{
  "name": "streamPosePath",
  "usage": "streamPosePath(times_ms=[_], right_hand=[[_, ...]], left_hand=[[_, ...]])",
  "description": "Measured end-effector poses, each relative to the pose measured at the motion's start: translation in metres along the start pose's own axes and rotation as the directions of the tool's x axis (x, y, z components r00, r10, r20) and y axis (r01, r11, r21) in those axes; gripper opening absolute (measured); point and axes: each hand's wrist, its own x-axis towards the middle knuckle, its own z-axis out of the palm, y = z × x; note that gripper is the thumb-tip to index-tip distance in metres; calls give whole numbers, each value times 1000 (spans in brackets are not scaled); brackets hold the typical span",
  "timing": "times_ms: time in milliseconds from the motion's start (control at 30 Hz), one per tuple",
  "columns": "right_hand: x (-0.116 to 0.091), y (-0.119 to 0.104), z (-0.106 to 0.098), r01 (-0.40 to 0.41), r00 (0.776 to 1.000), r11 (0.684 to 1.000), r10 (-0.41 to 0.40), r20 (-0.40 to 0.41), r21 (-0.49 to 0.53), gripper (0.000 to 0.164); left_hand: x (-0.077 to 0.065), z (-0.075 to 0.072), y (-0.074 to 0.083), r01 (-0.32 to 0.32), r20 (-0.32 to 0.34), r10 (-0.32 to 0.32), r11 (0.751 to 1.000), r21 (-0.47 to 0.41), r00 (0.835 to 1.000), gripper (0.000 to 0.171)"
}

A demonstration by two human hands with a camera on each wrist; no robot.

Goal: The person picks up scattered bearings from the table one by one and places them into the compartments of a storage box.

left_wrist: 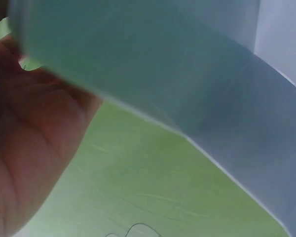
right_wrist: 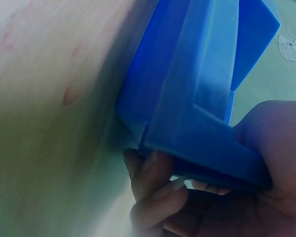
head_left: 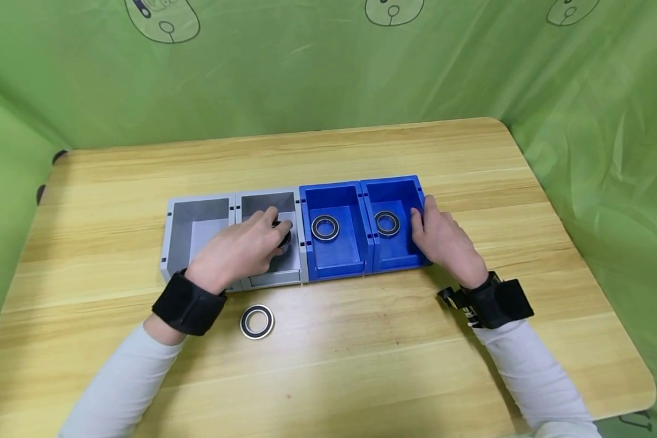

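My left hand (head_left: 242, 248) reaches into the second grey bin (head_left: 276, 278) and pinches a ball bearing (head_left: 286, 239), mostly hidden behind the fingers. With the right hand (head_left: 446, 240) I grip the outer side wall of the rightmost blue bin (head_left: 396, 263). In the right wrist view, fingers (right_wrist: 160, 200) curl beneath that bin's edge. A bearing (head_left: 387, 223) lies inside this bin, and another bearing (head_left: 325, 228) lies in the neighbouring blue bin (head_left: 339, 269). One more bearing (head_left: 257, 322) rests flat on the table, in front of the grey bins.
The leftmost grey bin (head_left: 166, 243) stands at the end of the joined row of bins, partly covered by the left forearm. A wood-grain table (head_left: 361, 365) carries everything. Green cloth (head_left: 285, 79) hangs behind the table and along its sides.
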Motion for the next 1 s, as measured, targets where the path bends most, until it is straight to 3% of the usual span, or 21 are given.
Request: streamPosePath(times_ms=[300,767,1000], right_hand=[[0,0,0,11,1000,1000,-11,-2,6,39],[0,0,0,3,1000,1000,-3,3,7,41],[0,0,0,-2,1000,1000,1,11,7,41]], left_hand=[[3,7,-1,14,50,-15,1000,22,999,32],[7,17,2,3,-23,0,991,133,1000,31],[6,13,3,53,41,-55,997,50,998,37]])
